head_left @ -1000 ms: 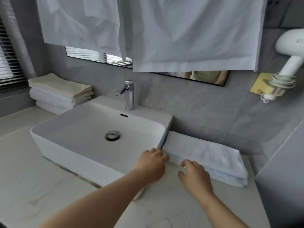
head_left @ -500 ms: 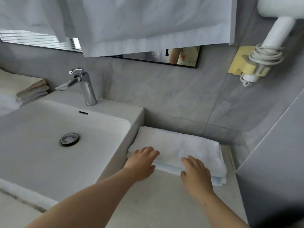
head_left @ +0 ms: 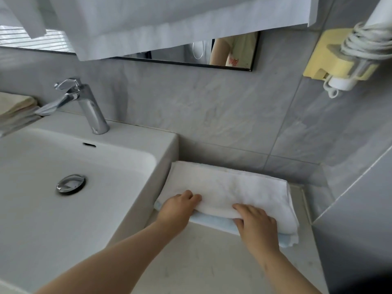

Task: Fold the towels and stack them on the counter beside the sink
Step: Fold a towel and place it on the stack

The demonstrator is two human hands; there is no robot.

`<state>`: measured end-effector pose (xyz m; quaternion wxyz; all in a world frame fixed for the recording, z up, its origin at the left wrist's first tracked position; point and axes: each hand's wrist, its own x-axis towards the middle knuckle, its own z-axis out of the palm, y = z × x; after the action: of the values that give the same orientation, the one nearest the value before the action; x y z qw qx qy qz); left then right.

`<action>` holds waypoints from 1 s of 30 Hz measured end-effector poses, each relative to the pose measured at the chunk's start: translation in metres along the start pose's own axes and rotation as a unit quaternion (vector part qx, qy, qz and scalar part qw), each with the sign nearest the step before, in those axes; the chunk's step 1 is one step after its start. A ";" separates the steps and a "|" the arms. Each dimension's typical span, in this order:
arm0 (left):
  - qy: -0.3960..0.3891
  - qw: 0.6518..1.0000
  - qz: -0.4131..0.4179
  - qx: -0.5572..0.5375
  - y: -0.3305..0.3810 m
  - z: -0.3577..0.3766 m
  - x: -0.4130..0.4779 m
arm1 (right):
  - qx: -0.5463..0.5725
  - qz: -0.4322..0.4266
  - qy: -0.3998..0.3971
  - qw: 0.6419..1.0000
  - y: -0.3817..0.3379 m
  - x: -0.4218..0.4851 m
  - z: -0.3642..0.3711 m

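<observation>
Far left of the sink, a pile of folded towels sits at the edge of the view, cream one on top. At the back of the sink stands the chrome tap, spout pointing left, and the drain plug shines down in the basin. Now the action, just right of the sink: a white towel, folded long, lies on a pale blue towel, and the pair sit on the counter with their left end touching the sink's side wall. The left hand is at the end nearest the sink, fingers bent over the white towel's front fold, thumb out of sight. The right hand, further right of the sink, pinches that same front fold, fingers on top, thumb tucked under it against the blue layer. Above and right of the sink, a white hair dryer hangs in a yellow wall holder
</observation>
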<state>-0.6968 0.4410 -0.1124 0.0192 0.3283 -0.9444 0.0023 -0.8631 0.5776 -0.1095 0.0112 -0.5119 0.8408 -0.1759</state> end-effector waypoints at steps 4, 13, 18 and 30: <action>0.006 1.000 0.007 0.010 0.004 -0.011 0.001 | -0.008 0.019 0.013 1.000 -0.004 0.000 0.001; 0.096 0.994 0.044 0.010 0.000 -0.031 -0.020 | -0.120 -0.050 0.131 0.983 -0.015 -0.020 -0.030; 0.169 0.982 0.080 0.001 -0.001 -0.032 -0.065 | -0.108 -0.071 0.148 0.981 -0.022 -0.056 -0.043; 0.031 0.995 0.090 0.020 0.023 -0.012 -0.177 | -0.090 -0.032 -0.019 0.995 -0.036 -0.175 -0.010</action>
<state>-0.5715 0.5688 -0.1066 0.0417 0.2421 -0.9688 0.0336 -0.7512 0.7164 -0.1174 -0.0243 -0.5404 0.8363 -0.0899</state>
